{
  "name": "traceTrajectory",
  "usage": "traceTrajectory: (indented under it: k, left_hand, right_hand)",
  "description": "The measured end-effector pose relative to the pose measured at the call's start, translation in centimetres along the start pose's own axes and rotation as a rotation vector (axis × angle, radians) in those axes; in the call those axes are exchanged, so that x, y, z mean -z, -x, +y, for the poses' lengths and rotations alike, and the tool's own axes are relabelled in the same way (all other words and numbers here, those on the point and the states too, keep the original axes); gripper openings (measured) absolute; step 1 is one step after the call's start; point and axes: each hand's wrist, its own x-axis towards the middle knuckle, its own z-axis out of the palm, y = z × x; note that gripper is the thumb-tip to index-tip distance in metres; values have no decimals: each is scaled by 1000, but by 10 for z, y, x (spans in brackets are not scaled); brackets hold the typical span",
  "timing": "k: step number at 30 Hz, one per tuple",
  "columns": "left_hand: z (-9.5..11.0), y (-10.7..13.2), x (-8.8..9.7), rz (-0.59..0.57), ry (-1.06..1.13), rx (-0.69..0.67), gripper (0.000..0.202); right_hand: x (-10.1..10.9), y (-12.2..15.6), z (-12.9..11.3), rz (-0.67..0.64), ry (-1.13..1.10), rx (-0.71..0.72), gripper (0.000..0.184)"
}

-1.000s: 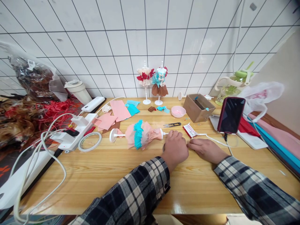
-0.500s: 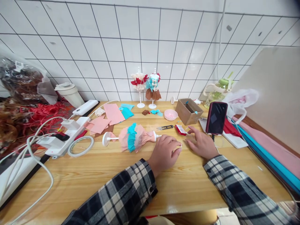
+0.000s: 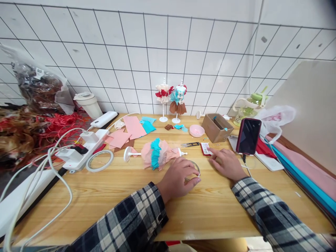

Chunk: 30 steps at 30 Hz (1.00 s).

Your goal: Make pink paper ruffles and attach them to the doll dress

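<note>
Held between the thumb and fingers of my left hand [image 3: 181, 176] is a thin, see-through ring [image 3: 198, 166], like a narrow roll of tape; the hand covers most of it. Just beyond that hand, a small white dress-form stand [image 3: 127, 154] lies on its side, wearing a pink tissue dress [image 3: 168, 150] with a turquoise ruffle [image 3: 155, 154]. My right hand [image 3: 225, 163] rests low over the table, fingers stretched out and apart. Its fingertips are at the near edge of a small red-and-white box [image 3: 205, 149]. Black thread snips [image 3: 191, 144] lie left of the box.
Two dressed stands [image 3: 163, 105] rise by the tiled wall. A pink bowl [image 3: 196, 131], a cardboard box [image 3: 216, 128] and a propped phone [image 3: 248, 136] stand right of centre. Leftward lie paper pieces [image 3: 133, 126], a white tape roll [image 3: 111, 162] and a cabled power strip [image 3: 76, 161].
My left hand has moved slightly left and nearer me, and the ring now shows. The small box has turned, its white printed face now up. The camera view has shifted left.
</note>
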Motion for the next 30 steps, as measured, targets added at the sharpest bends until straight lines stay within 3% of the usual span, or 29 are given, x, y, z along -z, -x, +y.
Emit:
traceTrajectory:
  k: [2,4,9,17,21,25,27,30]
  left_hand:
    - [1,1,-2,-31,5,-19,14]
    - [1,1,-4,-47,15,-39,15]
    - [-1,1,-8,-72,44,-81,15]
    - [-2,3,-9,-95,50,-81,19]
    - [-1,2,-11,-70,120,-50,18]
    - [-5,-1,-13,67,418,127,22]
    - [-9,-2,-14,117,659,258,25]
    - [-13,-1,-15,180,1068,430,28]
  right_hand:
    - [-1,-1,-3,26,47,18,26]
    - [-4,-5,-7,77,35,-11,26]
    - [-18,-23,-15,108,1,-251,25]
    - [-17,-39,-28,46,-41,-347,81]
    - [-15,-32,-18,68,86,-345,77]
    - [-4,-22,-22,230,97,-262,75]
    - [3,-22,-39,362,-2,-148,70]
    - [9,-27,-74,593,-125,26,45]
